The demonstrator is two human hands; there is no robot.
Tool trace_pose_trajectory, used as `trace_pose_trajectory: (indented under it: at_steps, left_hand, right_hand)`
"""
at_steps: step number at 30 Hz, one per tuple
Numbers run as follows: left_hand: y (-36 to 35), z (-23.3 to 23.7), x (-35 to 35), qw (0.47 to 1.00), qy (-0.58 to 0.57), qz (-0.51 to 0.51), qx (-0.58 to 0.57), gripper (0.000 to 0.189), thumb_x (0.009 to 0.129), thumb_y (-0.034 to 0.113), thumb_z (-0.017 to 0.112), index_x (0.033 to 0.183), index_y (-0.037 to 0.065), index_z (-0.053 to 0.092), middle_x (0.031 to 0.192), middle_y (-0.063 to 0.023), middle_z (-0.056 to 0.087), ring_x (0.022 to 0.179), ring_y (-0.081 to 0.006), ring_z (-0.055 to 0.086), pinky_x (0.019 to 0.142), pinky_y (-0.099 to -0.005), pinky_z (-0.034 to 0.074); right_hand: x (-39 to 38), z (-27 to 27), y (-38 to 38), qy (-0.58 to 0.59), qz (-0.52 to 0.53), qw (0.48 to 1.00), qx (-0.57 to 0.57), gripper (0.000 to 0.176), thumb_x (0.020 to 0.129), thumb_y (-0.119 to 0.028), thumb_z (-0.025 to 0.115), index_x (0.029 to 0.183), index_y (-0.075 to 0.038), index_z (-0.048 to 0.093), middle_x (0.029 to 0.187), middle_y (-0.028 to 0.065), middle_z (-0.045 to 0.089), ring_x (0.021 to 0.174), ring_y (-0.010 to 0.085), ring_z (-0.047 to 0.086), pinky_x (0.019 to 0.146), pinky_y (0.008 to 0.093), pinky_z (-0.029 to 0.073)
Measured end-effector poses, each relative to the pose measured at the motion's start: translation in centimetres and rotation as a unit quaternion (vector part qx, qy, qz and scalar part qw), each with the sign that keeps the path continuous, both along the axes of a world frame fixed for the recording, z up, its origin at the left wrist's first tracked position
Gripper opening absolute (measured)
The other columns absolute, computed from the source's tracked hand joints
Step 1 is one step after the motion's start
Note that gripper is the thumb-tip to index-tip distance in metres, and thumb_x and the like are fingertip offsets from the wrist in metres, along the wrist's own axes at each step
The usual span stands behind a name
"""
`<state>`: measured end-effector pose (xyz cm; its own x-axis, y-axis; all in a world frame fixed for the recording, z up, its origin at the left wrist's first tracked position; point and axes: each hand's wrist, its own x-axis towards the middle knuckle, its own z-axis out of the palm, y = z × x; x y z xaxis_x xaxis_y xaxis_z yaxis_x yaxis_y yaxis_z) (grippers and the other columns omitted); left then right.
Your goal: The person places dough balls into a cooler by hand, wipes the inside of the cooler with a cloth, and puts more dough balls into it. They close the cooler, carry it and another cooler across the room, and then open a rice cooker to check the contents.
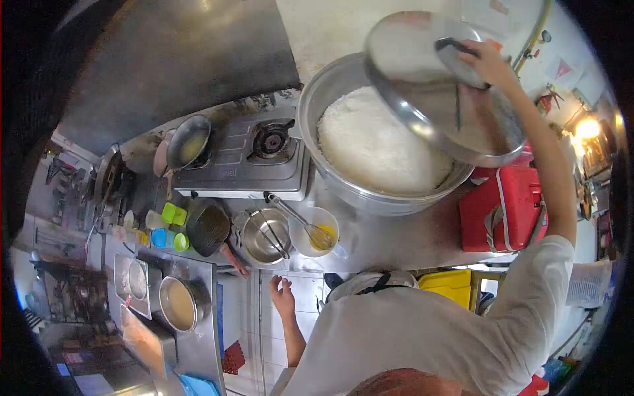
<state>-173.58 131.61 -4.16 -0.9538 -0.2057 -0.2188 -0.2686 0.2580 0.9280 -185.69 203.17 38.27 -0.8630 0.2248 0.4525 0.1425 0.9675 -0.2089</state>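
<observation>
My right hand (485, 64) grips the dark handle of a large round metal pot lid (422, 72), which is tilted over the right side of a big metal pot (317, 158). A white mound (370, 142), smooth to grainy, fills much of the pot. The lid hides its right part. Lower down, my left hand (282, 295) hangs in front of the counter edge with its fingers loosely bent and apart, holding nothing. Nearest to it are a steel bowl (254, 241) with tongs across it and a clear jug (300, 245) with a whisk (300, 221) in yellow liquid.
Left of the pot stands a gas stove (244, 171), with a small pan (189, 142) beyond its burner. A dark frying pan (209, 229) and small colored cups (174, 212) sit along the counter. A red cooler bag (505, 211) is at the right.
</observation>
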Motion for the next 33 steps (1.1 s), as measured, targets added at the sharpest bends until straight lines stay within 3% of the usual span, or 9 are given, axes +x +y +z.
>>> trace_pose_trajectory:
  at_steps: [3,10,12,17,22,23,26,29,33]
  left_hand:
    - [-1.5,-1.5,0.8,1.000,-0.012,0.002,-0.019,0.040,0.099,0.018,0.060,0.132,-0.003,0.051,0.120,-0.0164,0.062,0.089,-0.0220,0.068,0.079,-0.0330,0.054]
    - [-8.8,-14.8,14.0,0.990,-0.093,0.043,-0.093,0.042,0.093,0.023,0.066,0.127,0.000,0.056,0.101,-0.0160,0.069,0.090,-0.0217,0.068,0.083,-0.0352,0.052]
    - [-8.0,-13.8,18.0,0.956,-0.207,0.053,-0.199,0.034,0.092,0.022,0.063,0.118,0.001,0.062,0.089,-0.0147,0.070,0.087,-0.0260,0.069,0.083,-0.0364,0.053]
    - [-9.3,-17.4,25.6,0.953,-0.226,-0.129,-0.157,0.049,0.090,0.043,0.068,0.113,0.000,0.063,0.091,-0.0204,0.070,0.086,-0.0270,0.068,0.073,-0.0401,0.054]
    - [-8.7,-16.6,18.0,0.934,-0.245,-0.182,-0.187,0.045,0.090,0.040,0.067,0.112,0.000,0.063,0.091,-0.0202,0.070,0.086,-0.0277,0.068,0.074,-0.0407,0.054]
    - [-8.6,-16.4,14.6,0.932,-0.230,-0.204,-0.191,0.045,0.090,0.040,0.067,0.111,0.000,0.063,0.092,-0.0202,0.070,0.086,-0.0278,0.068,0.074,-0.0408,0.054]
    - [-6.7,-16.0,3.1,0.913,-0.168,-0.320,-0.189,0.043,0.090,0.038,0.067,0.110,0.001,0.063,0.092,-0.0201,0.070,0.086,-0.0282,0.068,0.074,-0.0411,0.054]
    - [-3.1,-15.8,-6.4,0.859,-0.112,-0.461,-0.192,0.040,0.090,0.036,0.066,0.110,0.001,0.064,0.092,-0.0199,0.070,0.087,-0.0287,0.068,0.074,-0.0414,0.054]
    - [1.6,-14.8,-12.7,0.763,-0.057,-0.612,-0.199,0.038,0.090,0.034,0.065,0.108,0.001,0.064,0.092,-0.0198,0.070,0.087,-0.0292,0.068,0.074,-0.0419,0.054]
  right_hand:
    - [-5.6,-3.2,-4.0,-0.036,0.142,0.989,-0.033,0.046,0.091,-0.027,0.068,0.129,-0.003,0.063,0.121,0.0204,0.068,0.111,0.0329,0.066,0.098,0.0393,0.048]
    - [-7.7,-8.1,-11.7,-0.070,0.226,0.967,-0.096,0.042,0.089,-0.020,0.068,0.128,-0.005,0.064,0.120,0.0219,0.068,0.111,0.0375,0.064,0.099,0.0417,0.047]
    - [-7.5,-8.2,-11.5,-0.080,0.237,0.960,-0.129,0.041,0.088,-0.016,0.068,0.126,-0.003,0.065,0.117,0.0225,0.068,0.109,0.0372,0.065,0.096,0.0405,0.048]
    - [-7.8,-9.2,-10.9,-0.081,0.245,0.958,-0.129,0.039,0.086,-0.012,0.068,0.123,-0.001,0.066,0.113,0.0242,0.069,0.105,0.0372,0.066,0.093,0.0396,0.049]
    - [-6.2,-7.8,-12.1,-0.175,0.208,0.960,-0.070,0.051,0.085,-0.023,0.068,0.132,-0.004,0.060,0.124,0.0237,0.064,0.119,0.0396,0.058,0.100,0.0464,0.045]
    - [-5.5,-8.7,-11.8,-0.058,0.257,0.964,0.036,0.057,0.085,-0.026,0.067,0.135,-0.002,0.056,0.129,0.0240,0.060,0.124,0.0415,0.054,0.106,0.0477,0.042]
    - [2.5,-6.4,-18.3,0.042,0.238,0.970,0.015,0.055,0.093,-0.033,0.063,0.136,-0.001,0.055,0.136,0.0232,0.056,0.131,0.0392,0.049,0.113,0.0464,0.037]
    - [15.3,-5.6,-25.8,-0.042,0.252,0.947,-0.193,0.053,0.098,-0.033,0.061,0.138,0.000,0.052,0.135,0.0220,0.057,0.125,0.0360,0.056,0.109,0.0425,0.042]
    - [29.0,-14.4,-39.0,-0.019,0.173,0.804,-0.568,0.050,0.104,-0.032,0.053,0.143,-0.001,0.048,0.133,0.0173,0.060,0.122,0.0272,0.057,0.107,0.0392,0.044]
